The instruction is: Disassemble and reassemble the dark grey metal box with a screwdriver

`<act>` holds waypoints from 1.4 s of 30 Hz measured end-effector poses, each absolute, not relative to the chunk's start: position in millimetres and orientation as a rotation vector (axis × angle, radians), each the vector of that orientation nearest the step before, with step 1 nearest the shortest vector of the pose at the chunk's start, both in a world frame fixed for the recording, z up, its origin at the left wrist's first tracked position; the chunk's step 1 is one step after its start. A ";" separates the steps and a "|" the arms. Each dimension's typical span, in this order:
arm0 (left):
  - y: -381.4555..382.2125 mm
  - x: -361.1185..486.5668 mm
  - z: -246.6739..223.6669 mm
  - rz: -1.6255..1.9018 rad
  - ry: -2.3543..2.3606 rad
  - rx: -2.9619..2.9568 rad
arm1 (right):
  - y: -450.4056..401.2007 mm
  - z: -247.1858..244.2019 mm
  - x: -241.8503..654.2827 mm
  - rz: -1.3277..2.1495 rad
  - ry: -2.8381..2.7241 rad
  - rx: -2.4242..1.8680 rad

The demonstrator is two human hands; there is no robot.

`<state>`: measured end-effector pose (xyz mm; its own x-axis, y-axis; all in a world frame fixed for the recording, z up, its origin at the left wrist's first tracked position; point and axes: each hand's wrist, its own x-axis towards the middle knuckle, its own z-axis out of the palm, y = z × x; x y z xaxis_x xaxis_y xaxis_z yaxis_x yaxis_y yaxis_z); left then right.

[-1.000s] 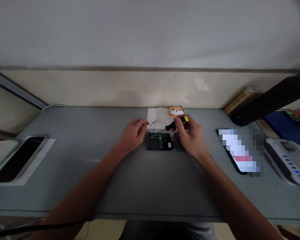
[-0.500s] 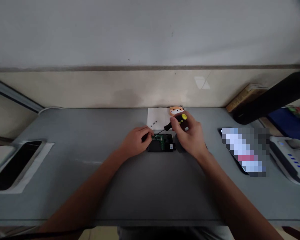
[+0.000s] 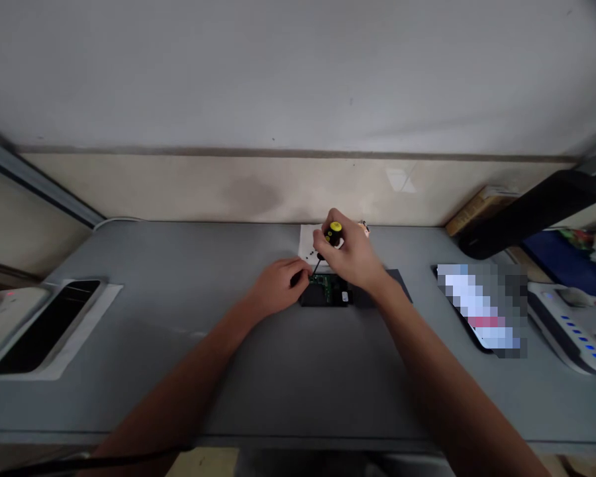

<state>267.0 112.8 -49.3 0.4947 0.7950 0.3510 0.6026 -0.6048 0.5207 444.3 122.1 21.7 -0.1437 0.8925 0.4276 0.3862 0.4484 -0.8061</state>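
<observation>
My right hand [image 3: 352, 255] is wrapped round a screwdriver [image 3: 334, 230] with a black and yellow handle, now held steeply. Its thin shaft points down to the upper left corner of an opened black device [image 3: 312, 298] with a green circuit board [image 3: 326, 283] showing inside. At that same corner, my left hand [image 3: 281, 286] grips the device's left edge with thumb and fingers together. Behind the device lies a white sheet of paper [image 3: 308, 233] with several small dark screws [image 3: 312, 253] on it, partly covered by my right hand. A flat dark panel [image 3: 400, 281] lies under my right wrist.
A small orange figure [image 3: 364, 228] peeks out behind my right hand. To the right are a phone [image 3: 477, 311], a power strip [image 3: 569, 331], a black cylinder [image 3: 531, 215] and a box [image 3: 477, 212]. Another phone [image 3: 49, 324] lies on paper at the left.
My right hand has moved left and tipped the screwdriver from a slant to nearly upright, covering most of the orange figure. The camera view has shifted slightly. My left hand keeps its grip.
</observation>
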 end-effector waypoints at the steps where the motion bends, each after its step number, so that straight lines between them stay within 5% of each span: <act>1: 112.6 267.2 -48.7 0.867 1.180 2.423 | 122.8 17.5 439.3 0.688 -1.661 -1.028; 7: 108.2 265.6 -34.2 1.357 1.266 2.252 | 122.3 -6.2 420.9 0.919 -1.262 -0.834; 16: 90.9 277.3 -22.1 1.581 1.053 1.929 | 119.8 -7.1 433.5 0.658 -1.247 -0.981; 28: 103.1 283.2 -41.5 1.286 1.418 1.922 | 118.5 -4.7 419.3 0.912 -1.139 -0.850; 42: 105.1 262.3 -32.0 0.675 1.316 2.448 | 112.9 -2.5 422.3 0.977 -1.055 -0.814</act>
